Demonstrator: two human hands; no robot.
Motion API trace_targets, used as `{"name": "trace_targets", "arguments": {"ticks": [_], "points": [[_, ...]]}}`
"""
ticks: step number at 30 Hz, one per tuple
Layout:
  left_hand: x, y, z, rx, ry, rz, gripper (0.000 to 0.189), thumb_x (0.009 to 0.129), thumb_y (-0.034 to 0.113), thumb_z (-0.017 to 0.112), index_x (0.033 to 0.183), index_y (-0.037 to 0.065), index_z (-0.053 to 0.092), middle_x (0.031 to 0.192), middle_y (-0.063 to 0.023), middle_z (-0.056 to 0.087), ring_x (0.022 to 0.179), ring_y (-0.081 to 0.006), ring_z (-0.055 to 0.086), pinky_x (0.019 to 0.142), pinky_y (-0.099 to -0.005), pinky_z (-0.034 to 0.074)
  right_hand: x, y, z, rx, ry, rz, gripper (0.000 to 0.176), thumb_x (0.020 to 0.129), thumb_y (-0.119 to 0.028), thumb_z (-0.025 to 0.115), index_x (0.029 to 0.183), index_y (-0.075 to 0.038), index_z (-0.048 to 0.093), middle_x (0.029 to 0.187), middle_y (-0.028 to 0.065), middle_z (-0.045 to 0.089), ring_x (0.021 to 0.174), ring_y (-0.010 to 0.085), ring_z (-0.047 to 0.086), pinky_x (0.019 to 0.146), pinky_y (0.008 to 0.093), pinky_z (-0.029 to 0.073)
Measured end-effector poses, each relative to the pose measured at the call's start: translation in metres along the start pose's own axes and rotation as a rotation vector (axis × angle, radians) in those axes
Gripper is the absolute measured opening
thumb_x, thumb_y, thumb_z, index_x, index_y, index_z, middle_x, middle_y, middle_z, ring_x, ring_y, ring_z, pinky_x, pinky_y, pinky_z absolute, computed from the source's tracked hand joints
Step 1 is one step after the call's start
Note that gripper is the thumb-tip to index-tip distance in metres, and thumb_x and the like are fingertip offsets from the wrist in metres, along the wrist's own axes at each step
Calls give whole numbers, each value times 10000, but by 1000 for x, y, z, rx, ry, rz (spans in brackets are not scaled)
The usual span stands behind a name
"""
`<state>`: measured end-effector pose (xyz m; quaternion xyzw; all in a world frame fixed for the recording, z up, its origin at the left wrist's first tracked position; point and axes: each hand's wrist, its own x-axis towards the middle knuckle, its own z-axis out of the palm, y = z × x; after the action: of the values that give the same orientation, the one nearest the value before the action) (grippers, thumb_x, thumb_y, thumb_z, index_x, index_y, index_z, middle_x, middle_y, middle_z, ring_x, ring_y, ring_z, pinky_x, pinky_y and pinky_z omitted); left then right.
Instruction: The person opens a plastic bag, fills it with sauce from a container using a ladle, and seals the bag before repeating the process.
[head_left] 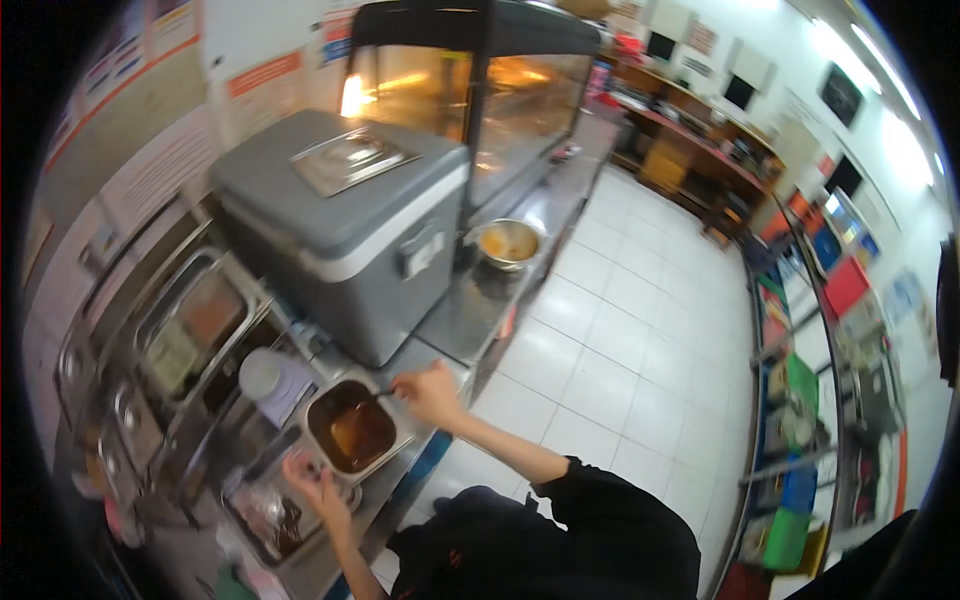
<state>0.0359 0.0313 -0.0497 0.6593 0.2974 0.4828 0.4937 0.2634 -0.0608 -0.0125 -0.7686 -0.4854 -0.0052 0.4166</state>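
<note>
A square metal pan (350,428) of reddish-brown sauce sits on the steel counter, with a dark utensil handle reaching over its right rim. My right hand (428,396) is closed round the end of that handle. To the pan's lower left, my left hand (316,488) is held over the edge of a clear tray (268,510) with dark and pale contents; its fingers look apart and nothing shows in them. A white and lilac container (275,380) stands just behind the pan.
Behind the pan rises a large grey cooler (345,220) with a metal lid (350,158) on top. Beyond are a metal bowl (508,243) and a lit glass cabinet (525,110). Food trays (195,325) stand left. Shelving (800,400) lines the right side past the tiled floor.
</note>
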Motion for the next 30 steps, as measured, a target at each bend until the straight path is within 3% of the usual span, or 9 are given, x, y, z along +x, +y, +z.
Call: {"name": "trace_targets", "arguments": {"ticks": [1,3,5,11,13,15,19,25,30], "points": [[2,8,4,-15,-46,14,568,853,228,551,1296,38,251,1234,-121,340,1123,-231,357,975,-358,259,-4,-1,6,-184,-192,37,158,642,-98,593,783,-118,660,695,30,628,745,201,562,827,394,306],[-4,25,11,52,41,9,604,823,208,569,1301,52,233,1137,-118,379,1028,-219,380,907,-350,304,-17,4,32,-382,-104,-243,191,671,-213,626,836,-118,647,799,22,597,940,188,514,874,471,290],[-7,46,26,37,12,-41,581,825,174,554,1296,47,238,1128,-132,381,1028,-233,382,904,-359,306,-25,-30,24,-48,-25,-350,244,689,-284,638,851,-101,640,881,49,579,1011,212,454,867,469,297],[-9,35,43,532,-29,192,610,774,122,606,1261,-5,260,1126,-164,376,1024,-260,427,854,-347,365,-33,-84,12,467,-442,-37,371,707,-307,657,912,-3,601,799,162,609,683,288,589,638,356,466],[-8,34,46,94,-106,151,667,749,149,639,1273,2,254,1150,-154,367,1058,-256,417,897,-353,347,-35,-81,17,510,-318,-106,280,727,-249,632,819,14,604,662,169,589,574,285,590,550,346,460],[-9,42,39,292,-197,62,739,739,143,643,1308,8,192,1157,-135,369,1091,-243,401,954,-348,300,-37,-81,15,606,-318,-68,220,748,-205,612,781,13,618,655,168,593,577,272,599,554,334,459],[-9,62,30,-59,-237,-16,715,712,183,662,1281,11,264,1175,-107,377,1129,-205,353,980,-344,255,-36,-80,8,637,-321,10,154,789,-140,583,832,-8,651,728,130,640,625,199,623,582,294,474],[-10,55,16,-232,-8,-188,57,753,-23,567,807,-23,587,738,-47,586,686,-115,545,662,-221,422,-38,-75,1,605,-433,-47,127,753,-98,626,843,-13,655,736,126,644,657,185,626,604,268,474],[-13,66,17,76,148,87,23,691,-39,594,673,-26,589,622,-78,578,558,-145,556,527,-232,418,-44,-99,7,556,-399,-67,104,735,-66,639,813,1,653,718,116,642,647,163,624,611,249,471]]}}
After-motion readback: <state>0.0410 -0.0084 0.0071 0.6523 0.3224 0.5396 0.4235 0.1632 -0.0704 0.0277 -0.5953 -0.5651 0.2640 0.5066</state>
